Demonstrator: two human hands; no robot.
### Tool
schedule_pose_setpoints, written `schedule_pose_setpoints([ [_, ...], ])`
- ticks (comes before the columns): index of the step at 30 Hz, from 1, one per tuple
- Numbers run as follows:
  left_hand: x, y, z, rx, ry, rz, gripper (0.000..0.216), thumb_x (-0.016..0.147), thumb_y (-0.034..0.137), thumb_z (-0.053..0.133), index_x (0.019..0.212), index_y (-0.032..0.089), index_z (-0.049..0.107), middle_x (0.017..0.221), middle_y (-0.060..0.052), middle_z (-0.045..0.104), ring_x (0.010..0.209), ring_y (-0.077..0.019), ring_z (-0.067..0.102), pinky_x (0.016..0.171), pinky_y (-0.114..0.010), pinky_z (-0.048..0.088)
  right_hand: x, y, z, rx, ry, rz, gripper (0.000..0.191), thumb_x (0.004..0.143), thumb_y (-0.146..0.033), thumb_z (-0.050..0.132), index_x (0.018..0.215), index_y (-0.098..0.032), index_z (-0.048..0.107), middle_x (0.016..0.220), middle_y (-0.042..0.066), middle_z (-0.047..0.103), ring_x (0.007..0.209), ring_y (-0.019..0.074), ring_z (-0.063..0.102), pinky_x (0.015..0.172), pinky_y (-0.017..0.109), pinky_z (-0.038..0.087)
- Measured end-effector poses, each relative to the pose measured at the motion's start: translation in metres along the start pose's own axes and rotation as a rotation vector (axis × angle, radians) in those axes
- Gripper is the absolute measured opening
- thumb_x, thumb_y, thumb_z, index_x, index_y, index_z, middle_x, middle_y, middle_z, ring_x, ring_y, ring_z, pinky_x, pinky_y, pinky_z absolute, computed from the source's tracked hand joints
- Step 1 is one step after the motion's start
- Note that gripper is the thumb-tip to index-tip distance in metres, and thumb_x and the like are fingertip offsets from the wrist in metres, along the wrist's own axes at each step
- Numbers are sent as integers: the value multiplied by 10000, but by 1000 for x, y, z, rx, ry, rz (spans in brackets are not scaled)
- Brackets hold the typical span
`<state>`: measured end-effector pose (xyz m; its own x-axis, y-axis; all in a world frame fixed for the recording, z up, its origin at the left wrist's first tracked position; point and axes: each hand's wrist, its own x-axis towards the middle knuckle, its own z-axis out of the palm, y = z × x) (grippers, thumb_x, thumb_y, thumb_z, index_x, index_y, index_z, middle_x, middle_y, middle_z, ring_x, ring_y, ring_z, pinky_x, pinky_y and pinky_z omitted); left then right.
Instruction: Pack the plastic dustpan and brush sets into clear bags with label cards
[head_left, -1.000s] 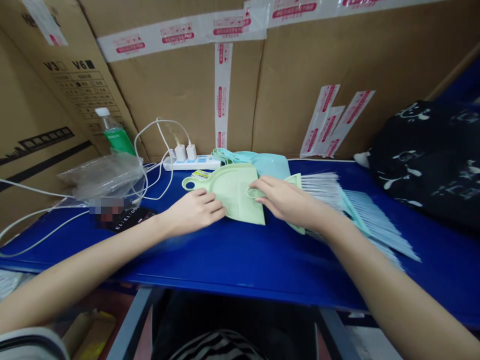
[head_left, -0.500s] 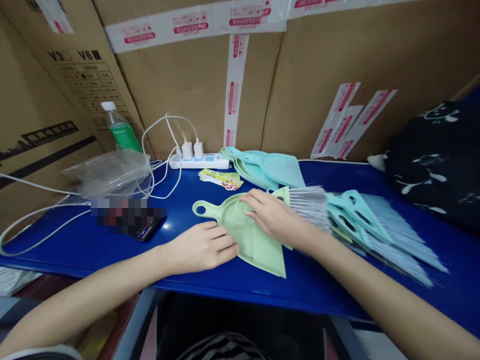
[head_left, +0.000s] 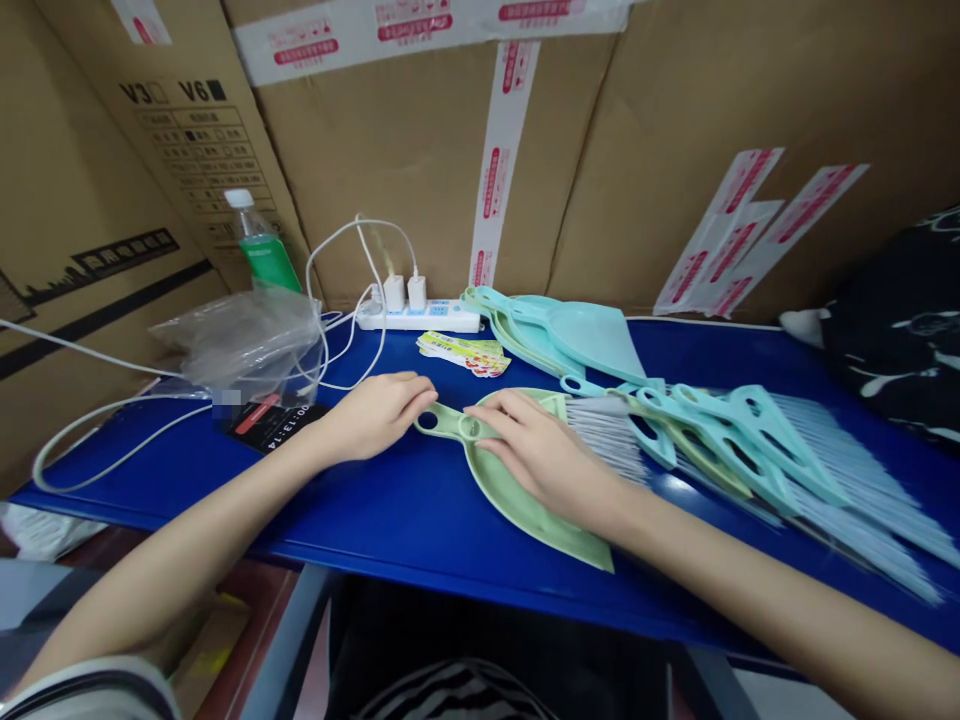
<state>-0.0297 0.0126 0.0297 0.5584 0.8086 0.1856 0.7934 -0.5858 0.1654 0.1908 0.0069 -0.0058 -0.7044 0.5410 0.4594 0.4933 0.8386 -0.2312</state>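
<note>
A light green dustpan (head_left: 517, 505) lies on the blue table, its handle pointing left. My left hand (head_left: 379, 415) is closed, with thumb and fingertips at the holed end of the dustpan's handle. Over the pan, my right hand (head_left: 540, 450) is closed round the handle of a light green hand brush (head_left: 555, 402). The brush's ring end sits above the base of the dustpan's handle, and its grey bristles (head_left: 604, 430) point right. Part of the brush is hidden under my right hand.
Turquoise and green dustpans (head_left: 596, 335) are stacked at the back. Several hand brushes (head_left: 750, 440) lie in a pile at right. Label cards (head_left: 465, 352), a power strip (head_left: 420, 317) with cables, a phone (head_left: 274, 425), a plastic bag (head_left: 240, 340) and a bottle (head_left: 262, 245) are farther left.
My left hand has gone from the dustpan's near edge to its handle end. My right hand has brought the brush's ring end to the handle's base. The view has shifted slightly left.
</note>
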Motion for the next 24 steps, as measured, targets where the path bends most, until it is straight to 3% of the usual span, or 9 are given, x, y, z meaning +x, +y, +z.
schedule_pose_setpoints([
  [3,0,-1,7,-222,-90,-55,364,977,284,268,768,173,545,689,10,583,636,-132,550,644,-244,423,8,-5,3,8,-19,-2,240,938,-169,424,1096,-165,605,944,102,589,867,235,568,738,386,518],
  [8,-5,6,16,-321,-14,-116,345,954,296,287,671,192,455,611,35,488,563,-119,459,584,-239,359,24,-10,8,7,-65,-13,202,918,-151,465,1043,-149,624,913,99,581,845,232,543,733,380,503],
  [12,-6,6,18,-480,-18,-166,372,960,334,259,645,206,410,512,62,408,486,-110,412,536,-235,342,29,-5,14,103,-15,6,162,913,-174,500,1038,-163,603,930,92,596,888,235,550,782,396,496],
  [16,-5,6,18,-571,-80,-222,333,950,334,293,704,198,471,486,80,399,432,-95,404,490,-217,333,25,6,9,191,6,-15,139,921,-244,509,1009,-179,595,949,91,605,908,232,555,803,409,493],
  [19,-4,6,18,-611,-101,-247,296,939,333,327,830,180,555,538,78,451,413,-81,407,466,-207,337,15,14,-6,161,-94,-57,225,947,-283,453,1057,-186,624,981,105,612,934,238,566,824,429,489],
  [24,-4,1,20,-682,-115,-261,329,943,339,335,953,156,608,569,69,483,395,-61,417,436,-186,341,-7,25,-24,71,-220,-102,358,946,-333,437,1261,-251,587,1255,130,582,1157,286,528,935,525,446],
])
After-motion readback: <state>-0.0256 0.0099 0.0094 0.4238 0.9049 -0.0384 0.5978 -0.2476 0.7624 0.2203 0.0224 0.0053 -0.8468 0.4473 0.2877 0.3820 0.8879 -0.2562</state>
